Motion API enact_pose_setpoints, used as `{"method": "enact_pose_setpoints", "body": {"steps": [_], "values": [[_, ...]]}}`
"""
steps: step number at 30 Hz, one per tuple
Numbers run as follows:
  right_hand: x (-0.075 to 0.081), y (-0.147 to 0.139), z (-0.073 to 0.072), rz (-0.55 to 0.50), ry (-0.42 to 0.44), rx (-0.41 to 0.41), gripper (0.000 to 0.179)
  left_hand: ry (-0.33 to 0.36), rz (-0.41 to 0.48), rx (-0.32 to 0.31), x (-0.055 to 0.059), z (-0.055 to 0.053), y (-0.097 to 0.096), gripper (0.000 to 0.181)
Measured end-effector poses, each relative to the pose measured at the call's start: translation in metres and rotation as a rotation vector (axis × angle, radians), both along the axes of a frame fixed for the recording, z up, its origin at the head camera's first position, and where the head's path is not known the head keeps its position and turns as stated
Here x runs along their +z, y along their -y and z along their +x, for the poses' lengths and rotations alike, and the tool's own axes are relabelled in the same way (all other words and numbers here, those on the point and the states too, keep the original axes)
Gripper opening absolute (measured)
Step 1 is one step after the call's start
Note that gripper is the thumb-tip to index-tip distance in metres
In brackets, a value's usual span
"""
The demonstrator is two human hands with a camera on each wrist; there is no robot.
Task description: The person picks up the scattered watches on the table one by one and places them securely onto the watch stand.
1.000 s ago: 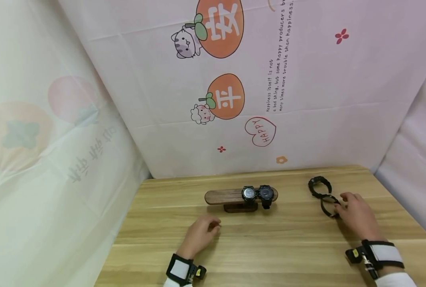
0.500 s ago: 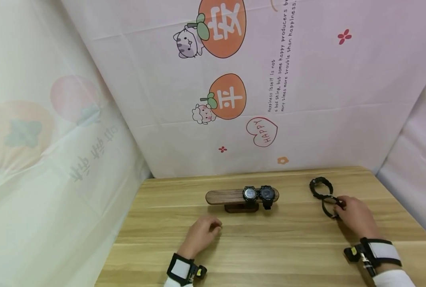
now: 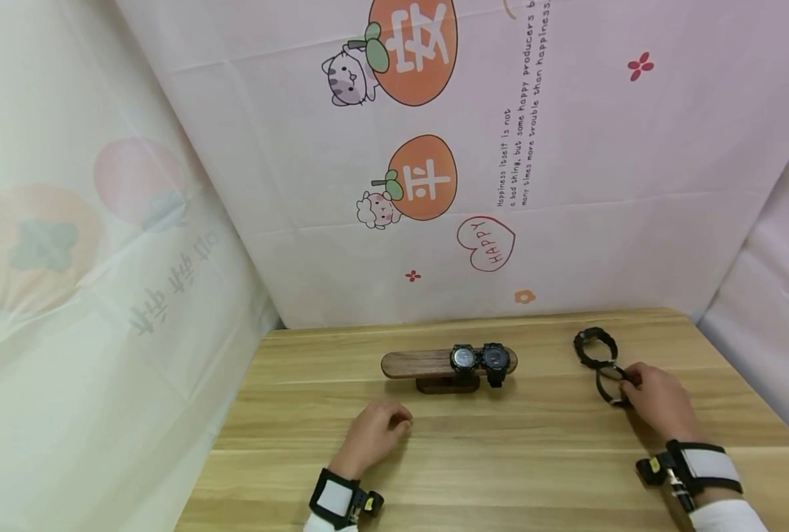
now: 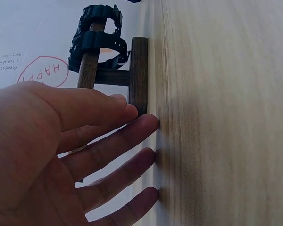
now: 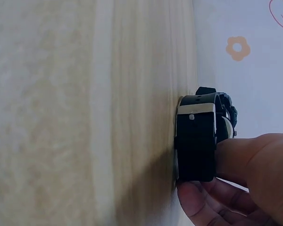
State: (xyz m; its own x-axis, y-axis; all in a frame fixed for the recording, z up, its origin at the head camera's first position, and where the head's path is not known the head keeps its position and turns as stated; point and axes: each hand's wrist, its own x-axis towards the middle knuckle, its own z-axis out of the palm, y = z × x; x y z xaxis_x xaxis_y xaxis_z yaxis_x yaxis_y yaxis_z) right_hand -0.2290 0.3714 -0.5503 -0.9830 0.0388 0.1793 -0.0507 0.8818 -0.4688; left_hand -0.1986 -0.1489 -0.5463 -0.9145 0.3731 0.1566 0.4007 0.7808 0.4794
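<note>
My right hand (image 3: 663, 399) pinches the nearer of two black wristwatches on the right of the table. In the right wrist view, this wristwatch (image 5: 196, 141) stands on its side, the thumb inside its loop and the fingers outside. Just behind it and touching or nearly touching lies the other wristwatch (image 3: 594, 347). Loosely curved, my left hand (image 3: 371, 436) rests on the tabletop in front of a dark wooden watch stand (image 3: 414, 363). Two more black watches hang on the stand's right end, a silver-faced watch (image 3: 463, 359) and a dark-faced watch (image 3: 496, 359).
The wooden table (image 3: 501, 458) has its back edge against a white printed cloth (image 3: 301, 170). More cloth hangs along the left and right sides. Each wrist wears a strapped camera.
The right hand's fingers have closed on the nearer watch, where they were more spread beside it a second ago. The left hand and the stand have stayed put.
</note>
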Motion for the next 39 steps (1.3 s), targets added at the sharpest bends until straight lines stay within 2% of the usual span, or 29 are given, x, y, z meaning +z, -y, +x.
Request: {"method": "enact_pose_setpoints", "body": {"steps": [11,25,39], "values": [[0.001,0.006,0.002,-0.014,0.006,0.007,0.025,0.024,-0.004,0.013,0.001,-0.001,-0.001,0.007],[-0.001,0.022,0.005,-0.02,-0.008,0.027,0.023,-0.023,-0.019,0.007,0.003,0.001,-0.003,0.006],[0.001,0.053,0.014,-0.023,0.003,0.08,0.024,-0.04,-0.014,0.003,0.003,0.003,-0.004,0.006]]}}
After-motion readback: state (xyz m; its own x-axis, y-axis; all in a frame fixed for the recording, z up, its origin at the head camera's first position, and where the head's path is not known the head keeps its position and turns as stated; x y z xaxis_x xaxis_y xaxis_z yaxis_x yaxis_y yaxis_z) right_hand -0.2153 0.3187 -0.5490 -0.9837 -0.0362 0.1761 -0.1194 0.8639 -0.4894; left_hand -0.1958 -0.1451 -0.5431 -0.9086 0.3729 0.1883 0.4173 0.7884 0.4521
